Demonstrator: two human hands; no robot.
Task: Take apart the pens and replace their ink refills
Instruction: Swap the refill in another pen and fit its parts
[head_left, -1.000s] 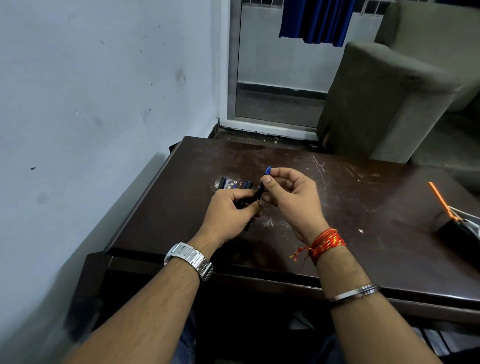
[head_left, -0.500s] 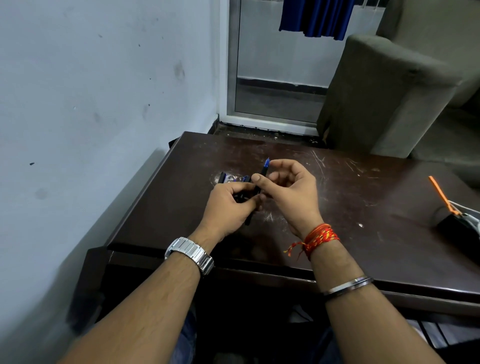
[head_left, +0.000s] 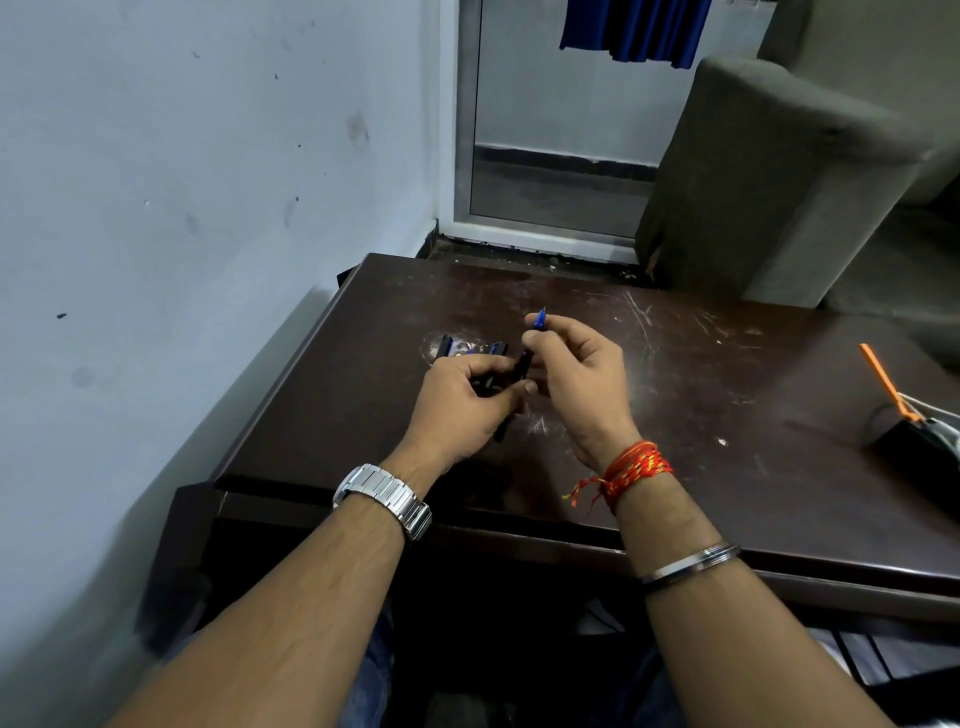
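My left hand (head_left: 462, 410) grips a dark pen barrel (head_left: 521, 370) over the middle of the dark wooden table (head_left: 727, 467); the barrel's lower end pokes out below the palm. My right hand (head_left: 582, 379) pinches a small blue pen tip piece (head_left: 540, 319) between thumb and forefinger, just above the barrel's open end and apart from it. Behind my left hand lie more dark pens or pen parts (head_left: 470, 348) on the table, partly hidden by the fingers.
A black pouch (head_left: 914, 441) with an orange stick (head_left: 883, 382) poking out stands at the table's right edge. A grey wall runs along the left. A grey armchair (head_left: 779, 171) stands behind the table, beside a glass door.
My right hand has drawn the blue tip piece up and away from the barrel, so a gap shows between them. The left hand has kept its grip on the barrel.
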